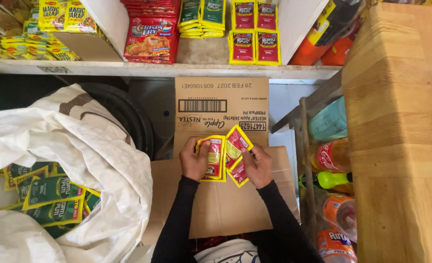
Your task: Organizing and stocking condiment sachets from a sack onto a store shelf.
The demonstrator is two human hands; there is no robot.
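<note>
We see both hands working a fanned handful of red-and-yellow sachets (225, 156) over a flattened cardboard box (220, 195). The sachet on the left of the fan stands with its long axis roughly upright in the frame, top edge toward the shelf. The two on the right tilt off to the upper right, one above the other.

The left hand (195, 159) is curled shut around the left edge of the upright sachet, thumb across its front. The right hand (258, 165) is closed on the tilted ones, fingers pinching their right side. Both forearms, in black sleeves (177, 224), come up from the bottom edge and converge on the pack.

How many sachets are stacked behind the front ones we can't tell, probably more than three. The fingertips are hidden behind the packets.

To the left, a white sack (79, 146) lies open with green-and-yellow sachets (50, 199) inside. Its lower part is cut off by the frame. Above, a shelf (167, 69) carries more packets. Bottles (330, 160) sit in a rack to the right, partly hidden by a wooden counter (401, 136).
</note>
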